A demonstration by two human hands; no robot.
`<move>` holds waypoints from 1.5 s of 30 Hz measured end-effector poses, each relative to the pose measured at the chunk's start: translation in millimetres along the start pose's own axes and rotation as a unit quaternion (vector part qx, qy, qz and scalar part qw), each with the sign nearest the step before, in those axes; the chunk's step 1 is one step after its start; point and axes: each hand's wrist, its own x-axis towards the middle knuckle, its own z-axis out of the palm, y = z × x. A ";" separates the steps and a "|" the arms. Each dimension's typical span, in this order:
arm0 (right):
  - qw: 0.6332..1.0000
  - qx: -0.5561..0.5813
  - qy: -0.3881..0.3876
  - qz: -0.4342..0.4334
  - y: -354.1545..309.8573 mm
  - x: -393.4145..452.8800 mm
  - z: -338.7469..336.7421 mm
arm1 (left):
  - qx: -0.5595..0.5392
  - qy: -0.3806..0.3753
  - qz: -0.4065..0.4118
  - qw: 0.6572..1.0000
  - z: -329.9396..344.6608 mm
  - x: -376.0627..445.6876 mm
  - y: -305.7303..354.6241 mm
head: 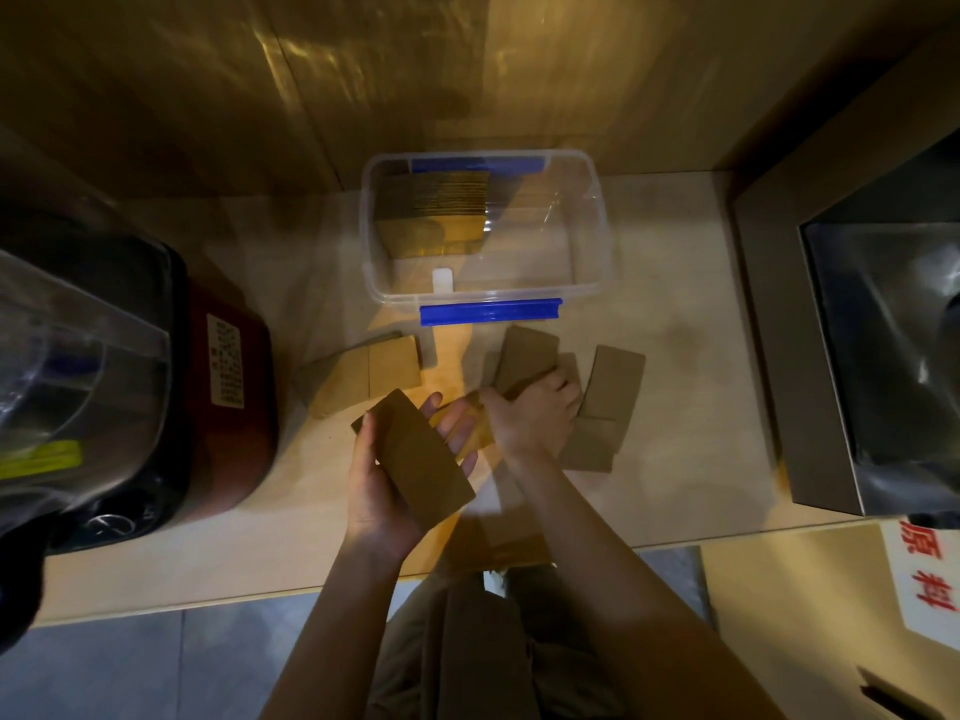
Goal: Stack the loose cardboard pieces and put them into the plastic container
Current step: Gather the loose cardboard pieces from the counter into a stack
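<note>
A clear plastic container (597,241) with blue latches stands at the back of the table, with a packed row of cardboard pieces (434,205) in its left half. My left hand (379,485) holds a small stack of brown cardboard pieces (421,459) in its palm, above the table's front. My right hand (530,413) reaches just right of it and grips one loose cardboard piece (524,361) by its near end. More loose pieces lie flat to the right (613,381) and to the left (363,376) of my hands.
A dark red appliance with a clear lid (130,387) fills the left side of the table. A cardboard box lined with dark plastic (857,330) stands at the right. The table's front edge (208,600) runs just below my wrists. A wooden wall rises behind the container.
</note>
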 end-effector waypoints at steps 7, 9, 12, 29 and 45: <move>0.960 0.192 -0.200 -0.029 27.2 -11.4 -48.6 | -0.014 0.006 -0.006 1.000 3.3 2.2 -10.4; 0.928 0.241 -0.270 -0.084 33.4 -24.8 -63.8 | -0.014 0.007 -0.002 1.000 2.8 2.5 -14.7; 0.923 0.190 -0.293 -0.162 40.6 -46.7 -69.2 | 0.023 0.007 0.009 1.000 4.3 -0.8 -22.3; 0.914 0.054 -0.205 -0.344 74.6 -62.6 -66.4 | 0.011 -0.025 0.057 0.998 16.8 -3.4 -56.1; 0.883 -0.251 -0.133 -0.373 111.7 29.2 -62.3 | 0.000 0.016 0.033 0.999 8.2 -13.2 -63.7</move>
